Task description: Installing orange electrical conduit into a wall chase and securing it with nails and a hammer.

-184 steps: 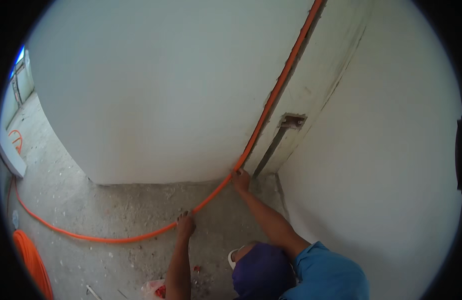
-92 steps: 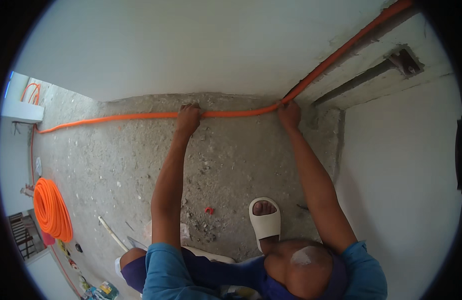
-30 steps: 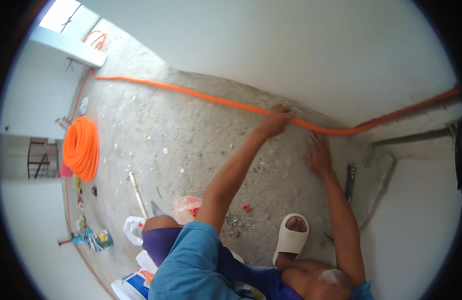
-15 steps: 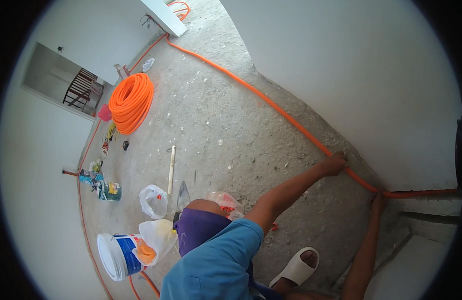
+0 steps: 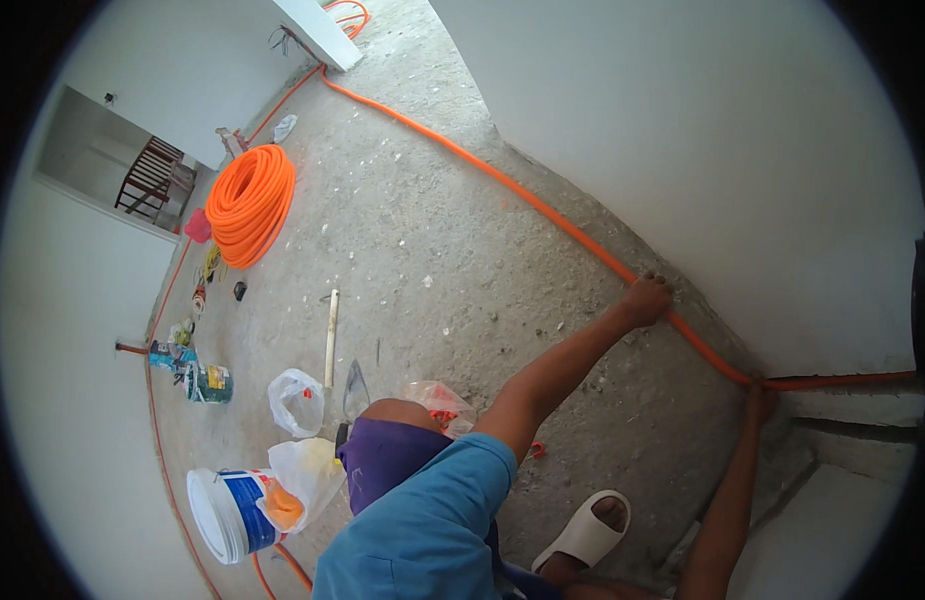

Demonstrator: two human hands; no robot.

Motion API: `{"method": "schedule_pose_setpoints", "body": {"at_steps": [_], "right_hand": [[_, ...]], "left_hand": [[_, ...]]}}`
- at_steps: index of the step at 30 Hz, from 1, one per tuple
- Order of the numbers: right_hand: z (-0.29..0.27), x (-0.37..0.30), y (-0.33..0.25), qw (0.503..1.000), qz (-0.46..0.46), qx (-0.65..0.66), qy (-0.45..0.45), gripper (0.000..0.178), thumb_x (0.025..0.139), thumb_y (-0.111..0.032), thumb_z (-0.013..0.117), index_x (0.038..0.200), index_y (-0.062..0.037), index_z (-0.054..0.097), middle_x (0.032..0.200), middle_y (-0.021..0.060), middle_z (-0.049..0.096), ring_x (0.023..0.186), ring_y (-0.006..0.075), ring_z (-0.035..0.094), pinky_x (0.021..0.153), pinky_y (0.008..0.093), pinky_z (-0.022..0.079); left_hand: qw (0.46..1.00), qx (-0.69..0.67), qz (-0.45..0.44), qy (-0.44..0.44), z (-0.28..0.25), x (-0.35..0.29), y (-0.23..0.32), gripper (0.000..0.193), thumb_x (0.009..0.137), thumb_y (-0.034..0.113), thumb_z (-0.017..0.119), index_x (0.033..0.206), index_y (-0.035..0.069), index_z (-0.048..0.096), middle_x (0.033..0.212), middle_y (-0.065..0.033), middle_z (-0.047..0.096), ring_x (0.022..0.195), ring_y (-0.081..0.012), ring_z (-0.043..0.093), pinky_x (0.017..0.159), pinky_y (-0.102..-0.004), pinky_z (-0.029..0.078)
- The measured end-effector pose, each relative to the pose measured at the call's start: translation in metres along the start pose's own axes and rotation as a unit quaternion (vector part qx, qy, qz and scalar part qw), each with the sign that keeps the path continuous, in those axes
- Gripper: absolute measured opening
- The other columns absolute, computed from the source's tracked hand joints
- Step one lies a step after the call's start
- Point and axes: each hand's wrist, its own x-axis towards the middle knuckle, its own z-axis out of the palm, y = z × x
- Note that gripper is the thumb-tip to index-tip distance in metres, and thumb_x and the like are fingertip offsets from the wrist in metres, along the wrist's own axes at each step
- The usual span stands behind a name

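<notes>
A long orange conduit [image 5: 543, 208] runs over the rough concrete floor from the far doorway toward the right. My left hand [image 5: 646, 300] is closed around it close to the foot of the white wall. Farther along, where the conduit meets a slot at the wall's base [image 5: 843, 382], my right hand [image 5: 759, 395] grips it from below, its fingers partly hidden. Between my hands the conduit bows slightly along the wall foot. A big coil of the same orange conduit [image 5: 251, 207] lies on the floor at the left.
On the floor lie a hammer [image 5: 332, 340], a trowel [image 5: 355, 388] and plastic bags [image 5: 297, 402]. A green bucket [image 5: 210, 384] and a white-and-blue bucket [image 5: 223, 512] are at left. Thin orange conduit [image 5: 160, 430] follows the left wall. My sandalled foot [image 5: 591, 532] is below my hands.
My left hand has shifted along the conduit, up and to the left, away from my right hand. My right hand stays at the slot. The whole view has moved slightly.
</notes>
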Motion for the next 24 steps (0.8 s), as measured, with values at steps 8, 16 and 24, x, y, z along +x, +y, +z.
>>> {"method": "schedule_pose_setpoints", "body": {"at_steps": [8,16,24], "right_hand": [[-0.010,-0.012,-0.030,0.988,0.075,0.102,-0.091,0.043,0.088,-0.038,0.066,0.072,0.0016,0.062,0.054,0.0065,0.057,0.042,0.0169,0.055,0.040,0.0343,0.042],[-0.018,-0.032,-0.037,0.976,0.094,0.183,-0.067,0.046,0.089,-0.045,0.065,0.079,-0.0002,0.064,0.057,0.0048,0.057,0.047,0.0136,0.054,0.043,0.0319,0.042],[-0.032,-0.040,-0.051,0.991,0.056,0.120,0.024,0.042,0.088,-0.040,0.068,0.084,0.0013,0.071,0.062,0.0067,0.063,0.053,0.0162,0.058,0.053,0.0325,0.045]], "left_hand": [[0.994,-0.109,-0.010,-0.008,0.013,-0.014,-0.006,0.023,0.077,0.019,0.070,0.097,0.008,0.069,0.109,-0.0068,0.061,0.111,-0.0269,0.055,0.095,-0.0435,0.042],[0.995,-0.085,-0.043,-0.042,0.013,-0.016,-0.003,0.022,0.078,0.017,0.068,0.100,0.012,0.069,0.111,-0.0053,0.061,0.114,-0.0260,0.053,0.097,-0.0439,0.041],[0.999,-0.032,-0.018,-0.029,0.007,-0.003,0.003,0.021,0.079,0.018,0.067,0.100,0.019,0.072,0.110,-0.0047,0.064,0.113,-0.0268,0.054,0.101,-0.0439,0.038]]}}
